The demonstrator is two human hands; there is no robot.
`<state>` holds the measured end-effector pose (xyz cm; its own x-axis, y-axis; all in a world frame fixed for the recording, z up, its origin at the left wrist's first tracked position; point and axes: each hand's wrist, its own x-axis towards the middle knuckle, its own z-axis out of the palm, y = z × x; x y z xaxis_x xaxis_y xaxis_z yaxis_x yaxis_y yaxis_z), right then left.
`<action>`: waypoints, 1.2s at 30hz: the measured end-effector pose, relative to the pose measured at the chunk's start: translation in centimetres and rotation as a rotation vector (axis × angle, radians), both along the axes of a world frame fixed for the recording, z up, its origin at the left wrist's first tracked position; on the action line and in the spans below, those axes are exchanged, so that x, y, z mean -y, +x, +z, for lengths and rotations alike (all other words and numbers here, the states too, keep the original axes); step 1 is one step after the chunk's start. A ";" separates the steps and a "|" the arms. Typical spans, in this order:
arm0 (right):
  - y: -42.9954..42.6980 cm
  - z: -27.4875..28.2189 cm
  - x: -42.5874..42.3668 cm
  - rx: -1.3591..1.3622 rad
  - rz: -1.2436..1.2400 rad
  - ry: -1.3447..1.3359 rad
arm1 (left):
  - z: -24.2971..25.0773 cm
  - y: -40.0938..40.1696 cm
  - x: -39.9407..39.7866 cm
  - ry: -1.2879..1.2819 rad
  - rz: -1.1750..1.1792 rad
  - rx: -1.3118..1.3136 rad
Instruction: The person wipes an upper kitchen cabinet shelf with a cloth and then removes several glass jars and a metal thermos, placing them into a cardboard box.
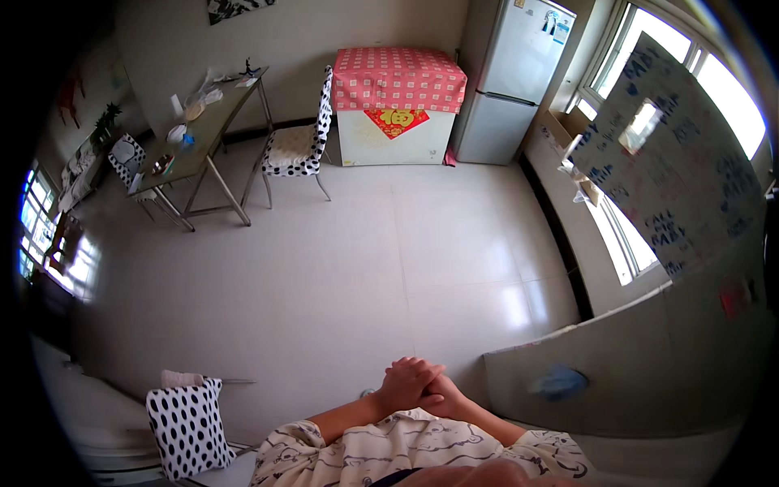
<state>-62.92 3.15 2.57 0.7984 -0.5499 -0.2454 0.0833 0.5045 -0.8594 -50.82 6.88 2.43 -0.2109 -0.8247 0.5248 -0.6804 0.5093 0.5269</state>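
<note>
Both of my hands meet low in the middle of the head view, in front of a pale printed shirt [420, 447]. My left hand [405, 383] laps over my right hand [441, 395], and the two are clasped together. No object shows between them; the palms are hidden. Beyond the hands lies a pale tiled floor [341, 262]. A chair with a black-dotted white cover [185, 426] stands to the lower left.
A long table [207, 134] with several small items and a dotted chair [295, 146] stand at the upper left. A chest freezer [395, 146] under a red checked cloth adjoins a grey refrigerator [511, 79]. A grey partition [608, 365] rises at the right.
</note>
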 end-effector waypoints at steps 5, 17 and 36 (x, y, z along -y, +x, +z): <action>1.4 0.3 8.6 -0.279 0.247 -0.697 | -1.3 3.5 7.1 0.114 0.016 -0.064; 9.5 5.1 34.4 -0.189 -0.092 -0.055 | 0.2 10.5 29.9 0.787 0.189 -0.646; 7.1 -3.1 51.4 -1.085 -0.556 -0.655 | -1.5 14.8 60.8 1.868 -0.964 -1.437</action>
<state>-55.85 -48.24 -0.55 0.0156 -0.9849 -0.1727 -0.7174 0.1093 -0.6881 -36.06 -53.87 0.97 -0.9324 -0.3329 -0.1406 0.2867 -0.9184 0.2728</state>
